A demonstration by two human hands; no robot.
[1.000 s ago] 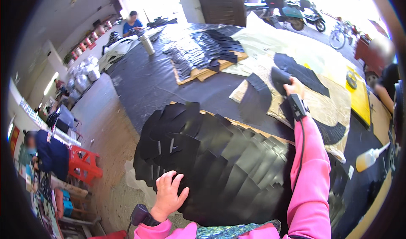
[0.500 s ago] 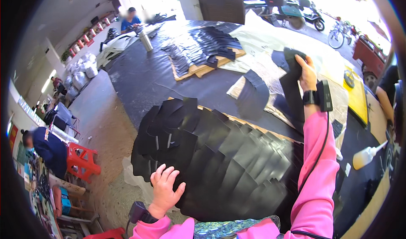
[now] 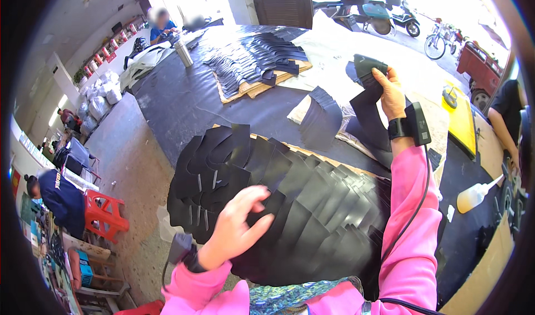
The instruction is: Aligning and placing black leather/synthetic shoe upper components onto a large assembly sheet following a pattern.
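In my right hand [image 3: 393,98] is a curved black leather-like piece [image 3: 368,112], pinched near its upper end and hanging down over the far right of the table. My left hand [image 3: 235,230] hovers at the left part of a broad spread of overlapping black pieces [image 3: 312,220]; its thumb stands apart from the curled fingers, and nothing shows in it. Short pale strips [image 3: 215,179] mark some pieces at the spread's left end. Beyond the spread lies a fanned stack of curved dark pieces [image 3: 322,114].
Farther back, rows of dark strips [image 3: 253,64] rest on a board beside a metal flask [image 3: 183,53]. At right are a squeeze bottle [image 3: 471,198], a yellow board [image 3: 463,122] and another person's arm [image 3: 504,131]. Red stools [image 3: 105,214] stand left on the floor.
My left hand has risen from the near left edge of the spread and moved rightward over it. The right hand still holds the black piece, and the whole view has shifted slightly.
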